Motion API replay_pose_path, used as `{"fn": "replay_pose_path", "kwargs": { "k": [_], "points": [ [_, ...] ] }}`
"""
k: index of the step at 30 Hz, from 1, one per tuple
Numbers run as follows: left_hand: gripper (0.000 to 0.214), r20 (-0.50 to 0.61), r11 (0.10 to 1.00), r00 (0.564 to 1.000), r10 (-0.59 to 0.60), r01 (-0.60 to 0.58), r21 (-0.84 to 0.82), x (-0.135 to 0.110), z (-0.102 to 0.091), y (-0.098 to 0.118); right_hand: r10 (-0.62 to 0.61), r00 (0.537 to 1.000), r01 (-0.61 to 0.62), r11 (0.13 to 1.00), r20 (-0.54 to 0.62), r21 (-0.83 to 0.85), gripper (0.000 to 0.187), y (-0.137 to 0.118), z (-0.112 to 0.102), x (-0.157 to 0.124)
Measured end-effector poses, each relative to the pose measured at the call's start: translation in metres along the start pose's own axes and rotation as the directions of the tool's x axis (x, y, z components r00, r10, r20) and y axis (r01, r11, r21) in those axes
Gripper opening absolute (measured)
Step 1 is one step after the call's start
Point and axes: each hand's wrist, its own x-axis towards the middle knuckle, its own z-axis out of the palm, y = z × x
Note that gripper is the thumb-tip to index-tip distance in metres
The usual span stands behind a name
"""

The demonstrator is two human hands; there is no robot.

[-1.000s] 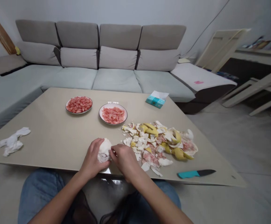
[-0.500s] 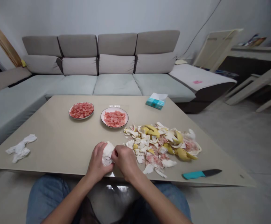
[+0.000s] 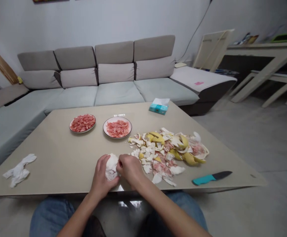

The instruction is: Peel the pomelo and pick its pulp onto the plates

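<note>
My left hand (image 3: pixel 102 176) is wrapped round the left side of a peeled pomelo (image 3: pixel 111 166), white with pith and showing a little purplish flesh low down. Against the pomelo's right side, my right hand (image 3: pixel 130 169) has its fingers curled and pinched; whatever lies between them is hidden. Just right of my hands spreads a heap of yellow and white pomelo peel (image 3: pixel 158 154) with pinkish membrane scraps. Behind the hands stand two dark-rimmed plates, a middle plate (image 3: pixel 105 127) and a left plate (image 3: pixel 94 124), both bearing pink pomelo pulp.
A knife (image 3: pixel 212 177) with a turquoise handle lies near the table's (image 3: pixel 51 158) right front edge. Crumpled tissue (image 3: pixel 19 171) rests at the left. A blue tissue pack (image 3: pixel 158 107) sits at the back, before a grey sofa (image 3: pixel 118 92).
The camera view has tilted and shifted a little. Both hands stay at the pomelo, with the right fingers still pinched at its side. Plates, peel and knife keep their places on the table.
</note>
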Motion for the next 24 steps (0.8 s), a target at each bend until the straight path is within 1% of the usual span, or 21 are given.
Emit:
{"fn": "replay_pose_path", "kwargs": {
  "k": [2, 4, 6, 7, 9, 11, 12, 14, 16, 18, 21, 22, 24],
  "points": [
    [0.074, 0.011, 1.000, 1.000, 0.003, -0.003, -0.005, -0.002, -0.002, -0.001, 0.069, 0.995, -0.059, 0.991, -0.075, 0.122, 0.016, 0.014, 0.007, 0.004],
    [0.074, 0.015, 1.000, 1.000, 0.005, -0.004, -0.013, -0.005, -0.004, -0.003, 0.145, 0.981, -0.105, 0.956, -0.128, 0.276, 0.018, 0.034, 0.010, 0.007],
    [0.074, 0.012, 1.000, 1.000, 0.001, -0.001, -0.029, -0.007, -0.006, -0.006, 0.158, 0.972, -0.082, 0.921, -0.173, 0.380, 0.022, 0.055, 0.008, 0.007],
    [0.075, 0.015, 0.999, 1.000, -0.003, 0.003, -0.037, -0.008, -0.007, -0.007, 0.144, 0.970, -0.059, 0.922, -0.197, 0.383, 0.023, 0.064, 0.005, 0.008],
    [0.075, 0.035, 0.999, 0.999, -0.012, 0.013, -0.052, -0.008, -0.008, -0.011, 0.124, 0.960, -0.050, 0.958, -0.250, 0.283, 0.024, 0.080, -0.003, 0.008],
    [0.075, 0.056, 0.998, 0.998, -0.021, 0.024, -0.062, -0.008, -0.009, -0.013, 0.128, 0.954, -0.106, 0.990, -0.271, 0.094, 0.025, 0.092, -0.014, 0.010],
    [0.075, 0.068, 0.997, 0.997, -0.025, 0.029, -0.065, -0.008, -0.010, -0.013, 0.141, 0.954, -0.148, 0.989, -0.266, -0.009, 0.026, 0.096, -0.019, 0.011],
    [0.075, 0.082, 0.997, 0.996, -0.035, 0.041, -0.068, -0.007, -0.011, -0.012, 0.184, 0.956, -0.227, 0.957, -0.229, -0.179, 0.026, 0.103, -0.027, 0.012],
    [0.073, 0.084, 0.996, 0.995, -0.054, 0.060, -0.070, -0.007, -0.013, -0.009, 0.234, 0.951, -0.285, 0.918, -0.201, -0.278, 0.025, 0.107, -0.033, 0.011],
    [0.068, 0.077, 0.994, 0.994, -0.076, 0.082, -0.073, -0.005, -0.014, -0.005, 0.240, 0.950, -0.295, 0.902, -0.202, -0.314, 0.023, 0.107, -0.036, 0.008],
    [0.061, 0.056, 0.991, 0.991, -0.118, 0.121, -0.063, 0.000, -0.013, 0.002, 0.158, 0.969, -0.209, 0.935, -0.190, -0.286, 0.029, 0.097, -0.032, 0.001],
    [0.060, 0.044, 0.989, 0.990, -0.135, 0.137, -0.054, 0.001, -0.013, 0.004, 0.130, 0.977, -0.170, 0.954, -0.171, -0.246, 0.028, 0.090, -0.029, -0.002],
    [0.061, 0.027, 0.986, 0.986, -0.164, 0.165, -0.037, 0.004, -0.012, 0.006, 0.083, 0.990, -0.094, 0.991, -0.112, -0.097, 0.021, 0.075, -0.020, -0.007]
  ]
}}
